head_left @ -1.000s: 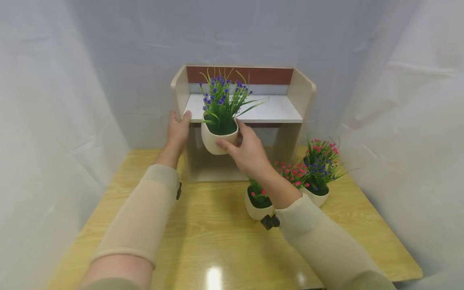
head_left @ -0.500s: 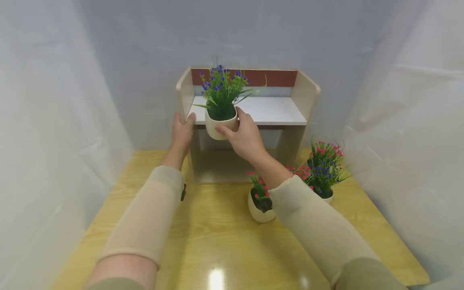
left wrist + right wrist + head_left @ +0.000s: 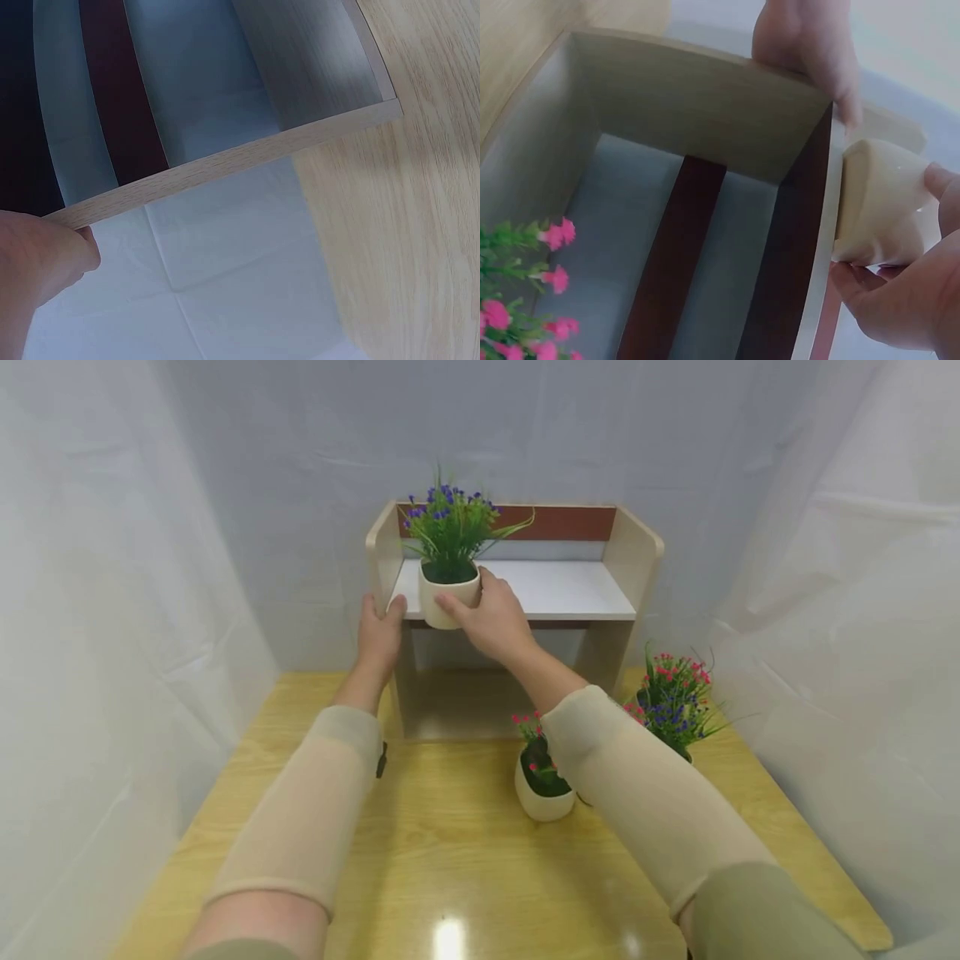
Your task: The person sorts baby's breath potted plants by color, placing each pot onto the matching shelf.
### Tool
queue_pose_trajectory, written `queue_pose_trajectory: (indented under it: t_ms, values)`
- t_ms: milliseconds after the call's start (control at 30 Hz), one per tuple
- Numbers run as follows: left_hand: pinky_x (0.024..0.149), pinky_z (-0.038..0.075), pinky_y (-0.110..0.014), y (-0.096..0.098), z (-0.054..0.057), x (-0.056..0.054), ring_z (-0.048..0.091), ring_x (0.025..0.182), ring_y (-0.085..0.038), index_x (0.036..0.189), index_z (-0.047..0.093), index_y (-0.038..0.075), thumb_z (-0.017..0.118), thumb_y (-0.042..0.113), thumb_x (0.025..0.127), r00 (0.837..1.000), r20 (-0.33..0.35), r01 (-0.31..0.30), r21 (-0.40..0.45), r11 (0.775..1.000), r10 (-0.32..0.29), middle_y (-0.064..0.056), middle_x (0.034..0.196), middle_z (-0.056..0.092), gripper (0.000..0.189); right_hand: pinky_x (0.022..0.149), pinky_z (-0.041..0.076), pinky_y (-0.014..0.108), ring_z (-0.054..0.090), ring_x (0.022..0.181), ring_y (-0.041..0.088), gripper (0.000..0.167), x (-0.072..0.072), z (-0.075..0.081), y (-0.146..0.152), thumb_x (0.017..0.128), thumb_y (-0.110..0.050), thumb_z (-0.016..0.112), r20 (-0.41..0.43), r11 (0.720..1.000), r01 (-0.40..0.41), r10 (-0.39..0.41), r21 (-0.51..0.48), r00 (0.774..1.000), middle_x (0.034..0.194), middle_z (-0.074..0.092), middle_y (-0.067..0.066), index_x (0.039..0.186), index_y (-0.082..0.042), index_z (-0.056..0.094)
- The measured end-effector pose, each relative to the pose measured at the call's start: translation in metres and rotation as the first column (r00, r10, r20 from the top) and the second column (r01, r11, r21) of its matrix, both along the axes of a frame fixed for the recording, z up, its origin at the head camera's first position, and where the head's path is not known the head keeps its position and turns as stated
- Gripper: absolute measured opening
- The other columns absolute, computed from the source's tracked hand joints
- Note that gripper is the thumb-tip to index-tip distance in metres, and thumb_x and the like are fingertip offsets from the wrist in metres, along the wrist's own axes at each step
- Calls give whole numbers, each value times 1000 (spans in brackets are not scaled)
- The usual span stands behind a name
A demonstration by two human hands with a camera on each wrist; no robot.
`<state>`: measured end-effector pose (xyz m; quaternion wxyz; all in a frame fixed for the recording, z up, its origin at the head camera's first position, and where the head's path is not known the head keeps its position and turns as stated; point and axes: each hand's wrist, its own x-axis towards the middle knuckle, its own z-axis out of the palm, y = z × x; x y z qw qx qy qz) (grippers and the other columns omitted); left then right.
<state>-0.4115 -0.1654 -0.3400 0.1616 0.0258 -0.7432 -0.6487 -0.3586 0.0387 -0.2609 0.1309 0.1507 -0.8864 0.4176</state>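
Note:
My right hand (image 3: 491, 618) grips a white flowerpot (image 3: 448, 602) with purple-flowered artificial plants, thumb on its front and fingers round its right side. The pot is at the front edge of the upper board of a small desk shelf (image 3: 577, 589), toward its left end. In the right wrist view the pot's base (image 3: 850, 195) is right at that board's edge. My left hand (image 3: 380, 631) grips the shelf's left side panel (image 3: 247, 152), its thumb over the upper board and its fingers outside.
A pink-flowered pot (image 3: 543, 797) stands on the wooden table (image 3: 450, 852) before the shelf, partly behind my right sleeve. More potted flowers (image 3: 675, 702), pink and purple, stand at the right. Pale sheeting (image 3: 315, 468) hangs behind and at both sides.
My right hand has carried the purple-flowered pot upward and toward the shelf, slightly left in the last half second. My left hand has kept its hold on the side panel.

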Motion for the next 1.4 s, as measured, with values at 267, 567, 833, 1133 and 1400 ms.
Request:
queue_pose_trajectory:
  t_ms: [267,567,833,1133,1400]
  values:
    - [139,20,-45,-1,2,2,28,166,-30,173,18,16,53,53,110,1000,16,0,-2,1000,0,-13,179,30,82,107,56,48,68,120,33,71,-20,3,-10,102,-53,73,-29,999,12,-11,30,1000,131,72,18,149,-3,56]
    - [138,23,-47,0,0,3,33,163,-32,171,21,12,54,47,111,1000,0,6,17,1000,-6,-16,176,34,77,106,57,45,69,124,30,79,-37,4,-18,100,-59,72,19,994,76,-77,83,997,137,72,15,154,-6,52]
    - [139,19,-47,-1,0,5,27,167,-31,174,16,15,53,48,111,1000,21,-3,29,1000,2,-14,180,26,80,104,58,44,70,121,30,76,-51,5,-24,100,-62,70,19,987,98,-101,128,995,135,73,14,149,-5,55]
    - [141,11,-42,3,-1,3,13,171,-28,176,6,15,53,52,110,999,51,-4,47,999,1,-11,184,11,89,106,57,44,70,122,30,74,-55,8,-20,99,-60,72,0,981,136,-137,142,991,133,74,12,148,-7,57]
    - [137,26,-47,5,-1,2,37,161,-31,171,23,16,53,49,111,1000,3,-10,29,1000,10,-15,173,40,75,110,54,45,62,128,31,81,-51,10,-21,99,-61,72,25,978,152,-157,143,987,139,66,17,154,-5,51]
